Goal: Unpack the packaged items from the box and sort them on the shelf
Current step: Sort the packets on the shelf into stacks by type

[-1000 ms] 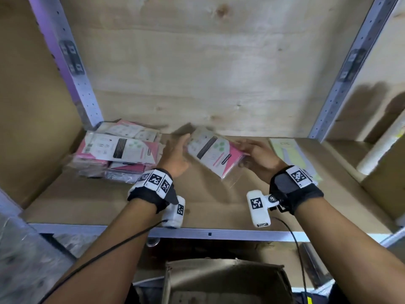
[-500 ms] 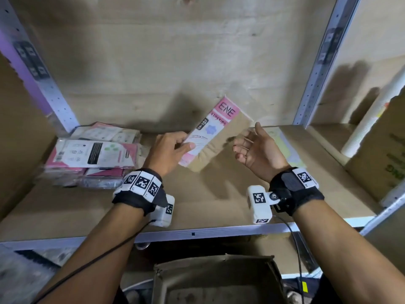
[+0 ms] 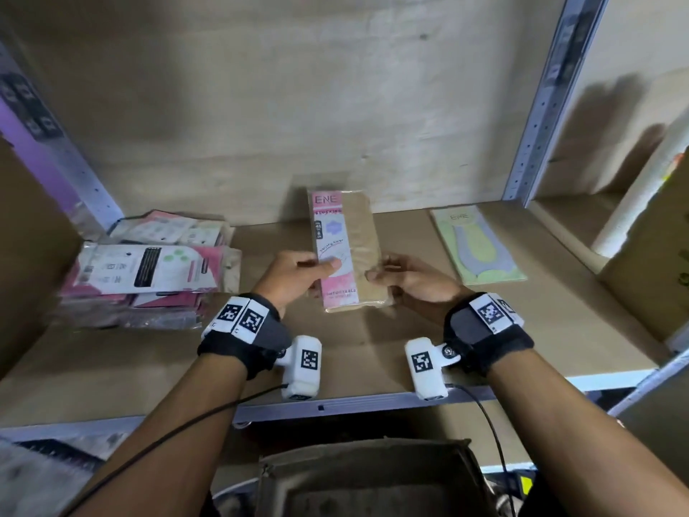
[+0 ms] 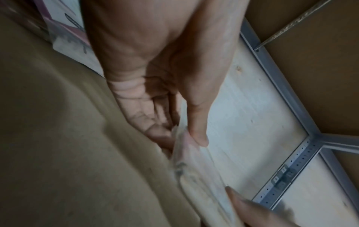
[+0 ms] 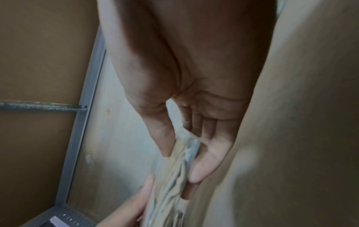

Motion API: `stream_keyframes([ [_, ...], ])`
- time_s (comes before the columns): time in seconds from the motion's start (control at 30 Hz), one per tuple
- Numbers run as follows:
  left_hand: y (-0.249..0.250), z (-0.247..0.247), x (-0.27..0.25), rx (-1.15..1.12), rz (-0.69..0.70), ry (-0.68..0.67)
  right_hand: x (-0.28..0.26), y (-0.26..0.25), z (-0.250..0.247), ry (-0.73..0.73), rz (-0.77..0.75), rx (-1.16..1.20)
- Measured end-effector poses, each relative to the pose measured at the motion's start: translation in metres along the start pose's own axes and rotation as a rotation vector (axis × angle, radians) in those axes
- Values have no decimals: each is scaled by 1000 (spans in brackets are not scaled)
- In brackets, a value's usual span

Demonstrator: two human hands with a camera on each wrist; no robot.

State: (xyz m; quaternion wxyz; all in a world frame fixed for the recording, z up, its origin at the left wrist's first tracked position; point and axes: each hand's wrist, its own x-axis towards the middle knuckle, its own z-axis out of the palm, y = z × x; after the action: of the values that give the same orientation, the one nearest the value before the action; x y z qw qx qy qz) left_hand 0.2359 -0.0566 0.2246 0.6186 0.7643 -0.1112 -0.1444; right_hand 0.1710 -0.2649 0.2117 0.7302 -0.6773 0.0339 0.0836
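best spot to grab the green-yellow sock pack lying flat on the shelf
Take the green-yellow sock pack by its near short edge, coming from the front. It lies flat and thin on the shelf, so slide fingers under that edge and pinch with the thumb on top.

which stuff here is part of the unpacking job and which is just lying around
Part of the job:
- stocking packet, held by left hand and right hand
- pile of packets
- green packet
- box
- shelf

Lying about:
- white roll
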Motion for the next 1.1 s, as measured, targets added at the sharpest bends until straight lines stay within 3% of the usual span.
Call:
stream_keyframes([
  [0.1,0,-1,8,-32,-45,57,-3,-1,-6,-48,17,-2],
  [0.3,5,-30,22,-291,-78,303,-16,0,-6,-143,93,-91],
  [0.47,-4,-57,25,-110,-79,420,-23,-1,-10,-134,81,-161],
  [0.63,-7,-72,22,156,114,311,-30,-6,-17,-114,95,-222],
  [0.77,-6,-75,17,280,217,289,-34,-8,-19,-178,95,-240],
  [0.93,2,-79,5,290,135,263,-36,-9,-21,-216,86,-282],
  [1.1,4,-80,-4,-134,-95,151,-33,-9,-19,-178,65,-304],
])
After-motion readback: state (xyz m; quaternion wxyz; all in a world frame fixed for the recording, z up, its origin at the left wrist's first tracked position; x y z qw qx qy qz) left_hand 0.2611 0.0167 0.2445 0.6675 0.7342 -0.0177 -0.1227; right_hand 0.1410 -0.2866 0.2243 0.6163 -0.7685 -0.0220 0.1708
